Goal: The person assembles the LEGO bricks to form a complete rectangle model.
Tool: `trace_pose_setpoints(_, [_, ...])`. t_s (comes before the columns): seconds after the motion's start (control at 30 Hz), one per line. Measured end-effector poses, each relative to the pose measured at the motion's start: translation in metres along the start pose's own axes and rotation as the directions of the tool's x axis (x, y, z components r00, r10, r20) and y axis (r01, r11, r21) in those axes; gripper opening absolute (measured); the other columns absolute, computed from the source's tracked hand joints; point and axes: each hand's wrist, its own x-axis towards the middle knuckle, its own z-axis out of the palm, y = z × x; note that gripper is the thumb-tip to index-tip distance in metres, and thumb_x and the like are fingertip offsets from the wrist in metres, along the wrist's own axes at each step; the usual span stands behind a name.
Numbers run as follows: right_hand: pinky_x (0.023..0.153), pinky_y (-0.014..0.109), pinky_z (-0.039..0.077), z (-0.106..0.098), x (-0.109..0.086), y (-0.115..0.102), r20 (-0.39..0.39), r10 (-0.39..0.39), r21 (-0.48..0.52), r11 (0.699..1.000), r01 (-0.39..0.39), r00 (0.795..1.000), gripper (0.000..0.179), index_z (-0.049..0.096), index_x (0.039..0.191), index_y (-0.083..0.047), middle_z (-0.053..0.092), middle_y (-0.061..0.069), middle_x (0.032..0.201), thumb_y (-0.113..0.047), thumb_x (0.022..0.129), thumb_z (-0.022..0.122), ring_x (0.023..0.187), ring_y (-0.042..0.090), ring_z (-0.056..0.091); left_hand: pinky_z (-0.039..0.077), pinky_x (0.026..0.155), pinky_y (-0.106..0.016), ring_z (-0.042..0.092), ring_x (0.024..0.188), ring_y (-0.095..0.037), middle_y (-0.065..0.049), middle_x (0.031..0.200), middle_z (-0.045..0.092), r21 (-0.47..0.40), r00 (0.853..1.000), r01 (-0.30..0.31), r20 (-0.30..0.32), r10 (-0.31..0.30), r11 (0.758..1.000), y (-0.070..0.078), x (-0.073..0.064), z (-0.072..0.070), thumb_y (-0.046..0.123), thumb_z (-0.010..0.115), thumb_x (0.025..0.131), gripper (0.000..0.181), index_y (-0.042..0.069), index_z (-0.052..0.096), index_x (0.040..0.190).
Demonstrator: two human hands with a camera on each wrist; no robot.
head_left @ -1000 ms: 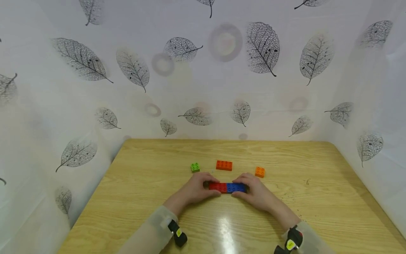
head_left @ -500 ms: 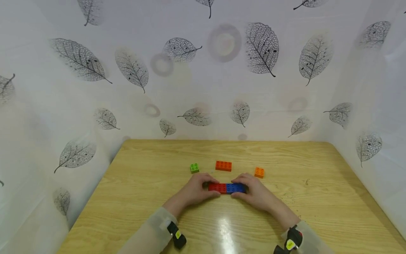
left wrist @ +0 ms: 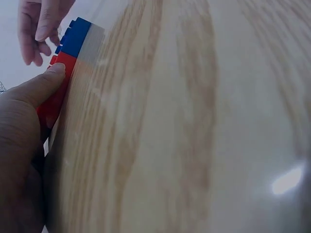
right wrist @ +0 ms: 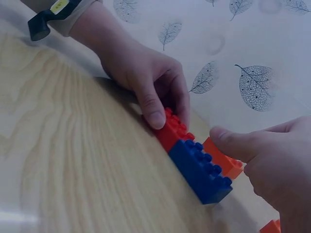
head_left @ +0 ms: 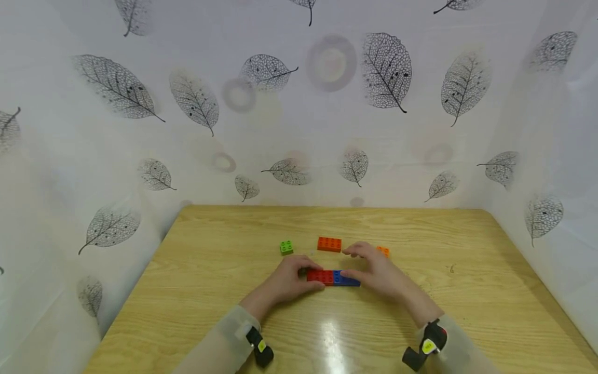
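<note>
Left hand (head_left: 290, 279) pinches the red toy brick (head_left: 321, 276), right hand (head_left: 382, 274) spread wide; one stray nudge could skew the blue toy brick (right wrist: 197, 173)!

1. The red brick (head_left: 321, 277) and blue brick (right wrist: 196, 175) are each one solid colour.
2. The green brick (head_left: 286, 248) is bright lime.
3. The orange-red brick (head_left: 329, 244) is redder than the orange brick (head_left: 383, 251).
4. The table (head_left: 210, 239) is yellowish tan with wavy wood grain.
5. The whitish backdrop (head_left: 308, 122) bears dark veined leaves (head_left: 386, 70) and pale grey rings (head_left: 314, 62).
6. The sleeves (head_left: 215, 343) are pale beige.
</note>
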Motion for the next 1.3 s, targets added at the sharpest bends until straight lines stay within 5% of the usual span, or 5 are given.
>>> trace_pose_setpoints(0.27, [0.106, 0.059, 0.047, -0.009, 0.024, 0.000, -0.039, -0.067, -0.007, 0.998, 0.066, 0.997, 0.052, 0.065, 0.139, -0.001, 0.064, 0.012, 0.137, -0.027, 0.096, 0.082, 0.127, 0.034, 0.059, 0.049, 0.103, -0.036, 0.064, 0.111, -0.008, 0.014, 0.115, 0.072, 0.018, 1.000, -0.009, -0.009, 0.010, 1.000, 0.000, 0.000, 0.000, 0.042, 0.087, 0.089, 0.038, 0.022, 0.080, 0.121])
trace_pose_setpoints(0.8, [0.110, 0.056, 0.044, 0.005, 0.056, 0.015, 0.001, 0.084, -0.027, 0.996, -0.084, 0.996, 0.056, 0.061, 0.144, 0.001, 0.062, 0.014, 0.139, -0.025, 0.098, 0.080, 0.129, 0.036, 0.058, 0.050, 0.101, -0.038, 0.065, 0.108, -0.009, 0.014, 0.113, 0.073, -0.016, 0.999, -0.003, -0.032, 0.003, 1.000, 0.003, -0.001, 0.002, 0.039, 0.089, 0.088, 0.035, 0.023, 0.080, 0.118])
trace_pose_setpoints(1.3, [0.111, 0.055, 0.044, 0.012, 0.064, 0.016, 0.024, 0.104, -0.103, 0.990, -0.101, 0.994, 0.047, 0.063, 0.139, 0.004, 0.065, 0.018, 0.135, -0.019, 0.100, 0.076, 0.128, 0.037, 0.059, 0.049, 0.103, -0.037, 0.064, 0.112, -0.008, 0.014, 0.116, 0.072, -0.006, 0.999, 0.030, -0.017, -0.030, 1.000, 0.000, -0.001, 0.000, 0.042, 0.088, 0.089, 0.037, 0.024, 0.080, 0.120])
